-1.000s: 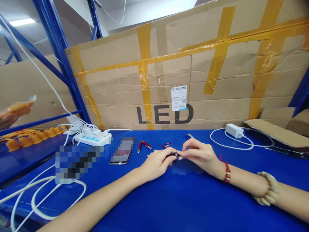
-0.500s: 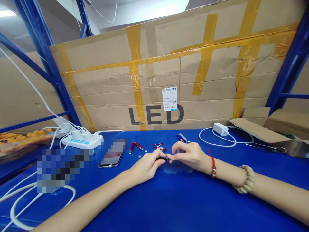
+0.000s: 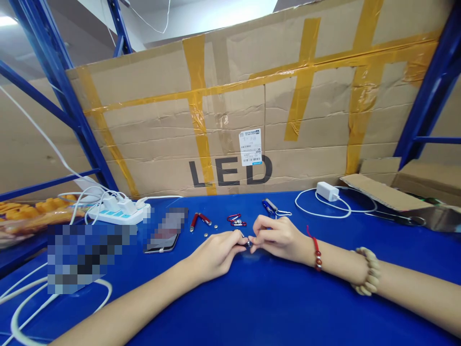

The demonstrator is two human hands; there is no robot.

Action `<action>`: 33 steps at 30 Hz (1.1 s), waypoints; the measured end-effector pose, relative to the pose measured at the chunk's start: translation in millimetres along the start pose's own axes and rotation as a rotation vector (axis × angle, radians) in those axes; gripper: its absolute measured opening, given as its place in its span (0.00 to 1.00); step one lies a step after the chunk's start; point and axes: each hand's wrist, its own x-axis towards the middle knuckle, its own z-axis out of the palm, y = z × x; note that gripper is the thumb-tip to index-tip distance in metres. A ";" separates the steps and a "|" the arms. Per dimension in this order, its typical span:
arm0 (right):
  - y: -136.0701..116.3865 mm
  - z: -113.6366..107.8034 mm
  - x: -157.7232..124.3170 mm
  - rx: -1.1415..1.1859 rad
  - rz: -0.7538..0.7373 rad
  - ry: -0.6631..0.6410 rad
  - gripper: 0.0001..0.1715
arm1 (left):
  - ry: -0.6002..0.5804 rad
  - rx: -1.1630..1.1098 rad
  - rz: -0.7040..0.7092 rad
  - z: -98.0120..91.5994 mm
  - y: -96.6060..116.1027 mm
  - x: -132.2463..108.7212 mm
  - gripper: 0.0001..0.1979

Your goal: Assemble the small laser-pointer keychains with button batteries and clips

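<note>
My left hand (image 3: 216,251) and my right hand (image 3: 276,237) meet fingertip to fingertip low over the blue table (image 3: 252,307). Both pinch one small dark cylindrical piece (image 3: 248,243), mostly hidden by the fingers. Just beyond the hands lie a red carabiner clip (image 3: 236,221), two red pen-like tubes (image 3: 200,220), several small button cells (image 3: 211,229) and a blue pen-like tube (image 3: 270,207) with a wire ring. My right wrist wears a red cord bracelet and a pale bead bracelet.
A phone (image 3: 163,235) lies left of the hands. A white power strip (image 3: 117,211) with plugs and white cables sits at the far left. A white charger (image 3: 327,191) with coiled cable lies at right. A taped cardboard box marked LED (image 3: 252,110) walls the back.
The view has shifted so everything sits further left. My hands have drawn a little closer to me, and the fingers have closed tighter over the dark piece.
</note>
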 end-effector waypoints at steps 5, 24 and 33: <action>-5.4 5.1 1.9 0.326 0.271 -0.012 0.17 | 0.042 0.045 0.055 1.2 -3.8 0.4 0.08; -12.9 6.2 14.2 0.924 1.141 -0.170 0.24 | 0.171 0.065 0.015 -0.6 -4.7 6.8 0.13; -11.3 7.7 16.2 0.938 1.143 -0.214 0.25 | 0.096 0.243 -0.034 -6.2 -4.7 10.4 0.11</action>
